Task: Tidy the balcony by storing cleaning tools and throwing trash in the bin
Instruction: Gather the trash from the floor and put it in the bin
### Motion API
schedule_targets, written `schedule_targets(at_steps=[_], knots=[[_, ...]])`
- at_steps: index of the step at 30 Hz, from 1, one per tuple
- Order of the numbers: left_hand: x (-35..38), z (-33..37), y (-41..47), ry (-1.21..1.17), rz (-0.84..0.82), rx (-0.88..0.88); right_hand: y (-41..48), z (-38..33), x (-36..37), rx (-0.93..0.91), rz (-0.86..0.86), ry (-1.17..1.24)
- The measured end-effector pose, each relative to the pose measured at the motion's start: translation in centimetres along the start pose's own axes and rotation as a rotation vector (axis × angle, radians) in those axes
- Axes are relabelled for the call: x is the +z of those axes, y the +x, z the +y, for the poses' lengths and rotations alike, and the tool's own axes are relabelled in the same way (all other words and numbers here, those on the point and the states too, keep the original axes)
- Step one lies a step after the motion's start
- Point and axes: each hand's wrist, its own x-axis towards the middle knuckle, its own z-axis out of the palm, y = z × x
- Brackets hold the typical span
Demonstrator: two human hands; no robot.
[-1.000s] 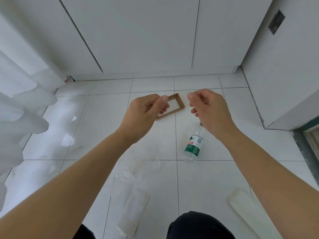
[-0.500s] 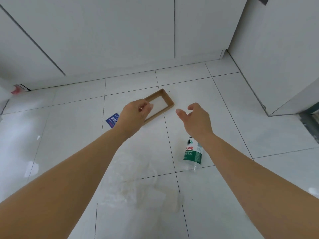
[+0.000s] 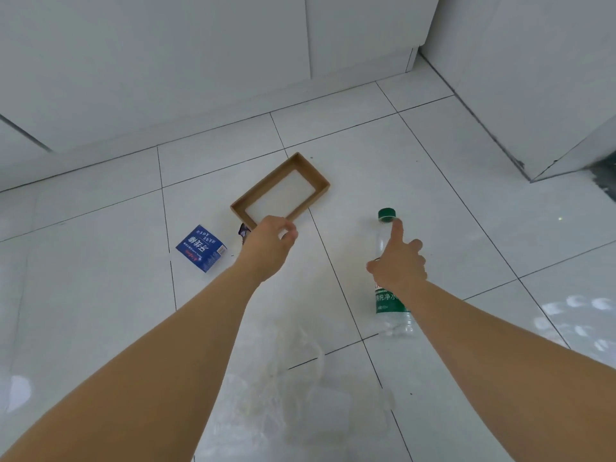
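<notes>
2 hands are stretched toward floor litter: the left hand (image 3: 270, 245), fingers curled, reaches the cardboard tray (image 3: 280, 191); the right hand (image 3: 398, 263), spread open, nears the plastic water bottle (image 3: 389, 295), probably for binning.

One box (image 3: 280, 191), one bottle (image 3: 388, 278), one blue packet (image 3: 201, 248) and one clear bag (image 3: 293, 388) are being seen.

Glossy white floor tiles (image 3: 433, 181), white cabinets (image 3: 166, 61)
</notes>
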Motion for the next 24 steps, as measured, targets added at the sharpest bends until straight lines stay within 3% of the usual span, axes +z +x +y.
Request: schedule_targets(at_steps=[4, 9, 15, 24], knots=[[0.2, -1.0, 1.8, 0.089, 0.0, 0.013, -0.4, -2.6, -1.1, -0.132, 0.055, 0.175], [0.6, -2.4, 3.2, 0.471, -0.1, -0.081, -2.0, -5.0, -3.3, -0.243, -0.007, 0.414], [0.9, -1.2, 2.5, 0.591, 0.068, -0.026, -2.8, -5.4, -4.2, -0.248, -0.022, 0.515], [-5.1, 5.7, -1.0, 0.13, 0.467, -0.071, -4.7, -9.3, -6.0, -0.311, 0.039, 0.819]])
